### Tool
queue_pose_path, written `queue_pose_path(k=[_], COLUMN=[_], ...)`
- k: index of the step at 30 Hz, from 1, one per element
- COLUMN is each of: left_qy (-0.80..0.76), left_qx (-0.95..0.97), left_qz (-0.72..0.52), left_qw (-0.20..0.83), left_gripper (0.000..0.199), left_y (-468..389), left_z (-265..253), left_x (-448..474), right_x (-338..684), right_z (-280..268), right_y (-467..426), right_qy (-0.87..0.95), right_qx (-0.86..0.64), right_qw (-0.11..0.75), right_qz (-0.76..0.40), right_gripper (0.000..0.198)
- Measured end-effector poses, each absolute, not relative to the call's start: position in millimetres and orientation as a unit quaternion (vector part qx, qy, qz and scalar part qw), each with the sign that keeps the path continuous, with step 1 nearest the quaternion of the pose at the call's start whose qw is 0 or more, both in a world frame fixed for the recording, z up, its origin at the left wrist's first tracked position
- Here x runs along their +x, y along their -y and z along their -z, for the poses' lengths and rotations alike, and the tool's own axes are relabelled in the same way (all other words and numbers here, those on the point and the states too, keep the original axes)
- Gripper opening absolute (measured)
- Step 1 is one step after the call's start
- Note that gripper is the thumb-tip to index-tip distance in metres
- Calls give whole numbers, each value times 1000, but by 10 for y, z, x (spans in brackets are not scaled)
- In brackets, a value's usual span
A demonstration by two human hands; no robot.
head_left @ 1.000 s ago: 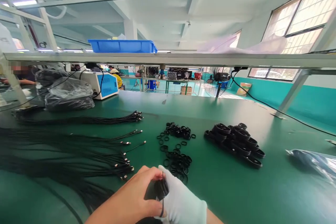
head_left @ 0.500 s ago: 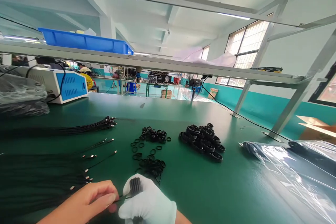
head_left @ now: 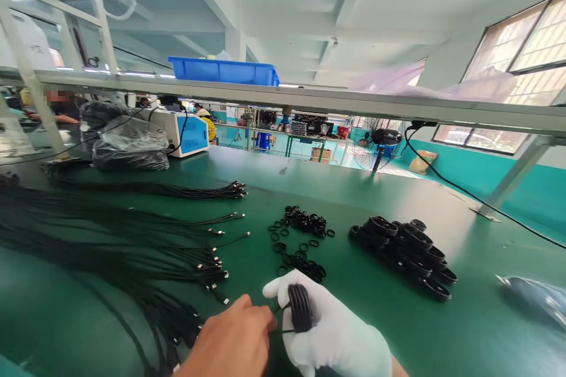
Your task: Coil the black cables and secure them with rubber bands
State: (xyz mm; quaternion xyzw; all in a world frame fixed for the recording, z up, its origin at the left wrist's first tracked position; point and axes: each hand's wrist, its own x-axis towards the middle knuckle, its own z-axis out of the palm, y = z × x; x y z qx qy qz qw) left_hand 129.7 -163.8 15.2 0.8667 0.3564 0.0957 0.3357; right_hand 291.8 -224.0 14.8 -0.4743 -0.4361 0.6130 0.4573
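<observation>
Wound in flat loops, a black cable [head_left: 300,308] sits in my gloved right hand [head_left: 331,333], whose fingers are closed around it. My bare left hand [head_left: 234,336] is just left of the coil, its fingers pinching a length of the same cable that runs across to the loops. Beyond my hands lie small black rings [head_left: 309,221] in two loose clusters. Farther right is a heap of coiled black cables [head_left: 409,253]. Uncoiled cables [head_left: 145,253] with metal-tipped connectors spread over the table to the left of my hands.
The green table [head_left: 481,265] stretches under everything. A blue tray [head_left: 225,72] rests on the shelf [head_left: 318,100] above. Back left are a white-and-blue machine [head_left: 190,135] and plastic-wrapped bundles [head_left: 132,144]. A clear plastic bag [head_left: 537,300] lies at the right. A person [head_left: 64,106] is at the far left.
The view has swung left, so the table's contents appear farther right. My left hand has turned knuckles-up beside the coil. The coil stays in my right hand, showing more of its loops.
</observation>
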Motion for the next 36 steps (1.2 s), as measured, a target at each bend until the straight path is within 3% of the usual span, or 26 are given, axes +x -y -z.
queue_pose_path(k=[3,7,12,17,21,25,33,36], left_qy=[-339,-301,-291,-295,-354,-319,-325,-332], left_qx=[838,745,644,572,630,771,796,803], left_qz=[-38,-136,-236,-264,-287,-237,-198,-206], left_qw=[426,580,667,718,629,498,471,450], left_gripper=[27,9,5,15,21,39,27,24], left_y=[1484,1419,1489,1493,1473,1441,1302,1293], left_z=[-232,-340,-247,-55,-124,-299,-280,-250], left_x=[1271,1283,1437,1547,1478,1402,1465,1465], right_x=[2883,2861,2852,2827,2859,2871,2787,2797], right_z=[-79,42,122,197,178,139,245,331], right_y=[2273,2205,2158,2158,2157,2160,2101,2063], right_qy=[403,397,411,397,362,358,274,241], right_qx=[-374,-255,-278,-288,-314,-324,-271,-272], right_qw=[522,528,496,520,532,475,444,435], right_qz=[-652,-706,-712,-699,-698,-735,-809,-824], right_gripper=[48,57,63,60,66,67,82,72])
